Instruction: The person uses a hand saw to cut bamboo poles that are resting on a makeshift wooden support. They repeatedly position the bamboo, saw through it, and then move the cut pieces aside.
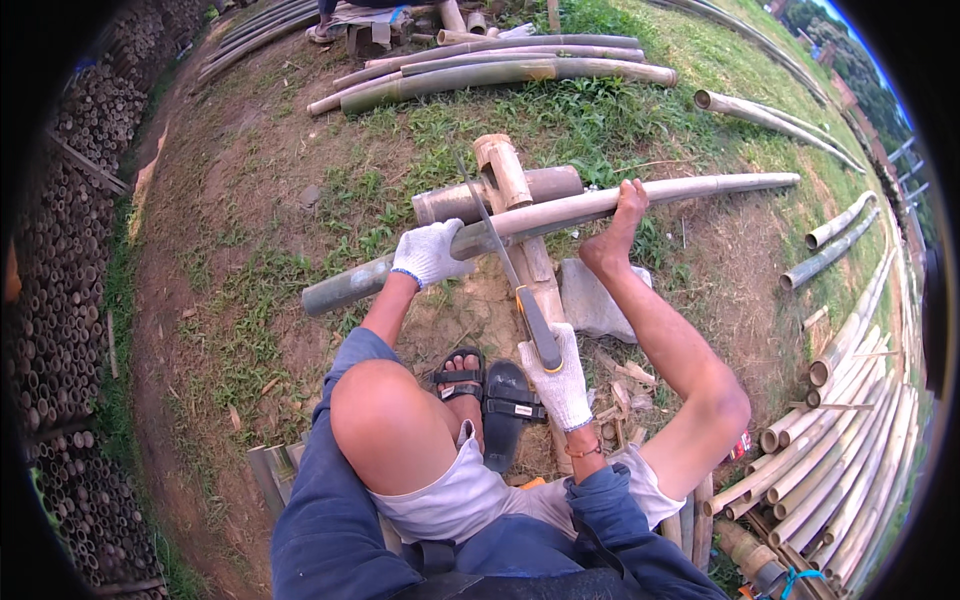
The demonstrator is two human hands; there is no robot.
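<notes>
Head view: my right hand [556, 375] wraps round the saw [532, 312], partly hiding it, and my left hand [428, 253], fingertips unclear, curls over the bamboo pole [556, 214] slanting from near left to far right.

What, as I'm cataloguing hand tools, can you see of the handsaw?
The handsaw has a long, narrow, grey, metal-looking blade and a dark grey handle with yellow-orange edging. The gloved right hand grips the handle's near end. From there the saw slants forward and to the left; its blade lies across the bamboo pole, just right of the gloved left hand, its tip reaching past the pole. Teeth and depth of any cut are too small to make out.
</notes>
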